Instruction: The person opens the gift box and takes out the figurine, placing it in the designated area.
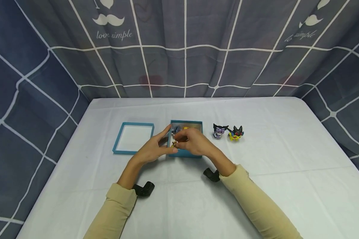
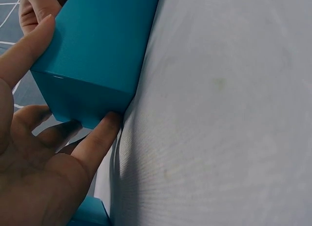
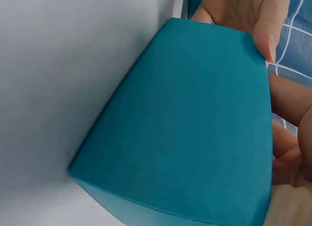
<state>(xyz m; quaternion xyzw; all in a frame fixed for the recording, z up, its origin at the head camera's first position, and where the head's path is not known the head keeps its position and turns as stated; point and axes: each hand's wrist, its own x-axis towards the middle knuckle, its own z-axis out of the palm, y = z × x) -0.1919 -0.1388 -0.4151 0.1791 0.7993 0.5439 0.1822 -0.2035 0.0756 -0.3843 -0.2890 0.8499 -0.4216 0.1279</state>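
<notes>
A teal box (image 1: 185, 153), its top uncovered, stands on the white table with small toy figurines inside. My left hand (image 1: 152, 148) holds its left side, thumb at the near upper corner; in the left wrist view, the fingers (image 2: 100, 143) press on the end wall. Reaching into the box from above, my right hand (image 1: 194, 141) pinches a small brown and yellow figurine (image 1: 174, 144) near the left wall. A grey figurine (image 1: 176, 129) and a yellow one (image 1: 185, 127) lie farther back, partly hidden by that hand. The right wrist view shows mostly the box's outer wall (image 3: 180, 123).
Left of the box lies its teal-rimmed lid (image 1: 133, 153), white inside face up. To the right stand a purple and black figurine (image 1: 219, 131) and a yellow one with a black head (image 1: 236, 133). Grey checked curtains (image 1: 167, 66) enclose the table's back and sides.
</notes>
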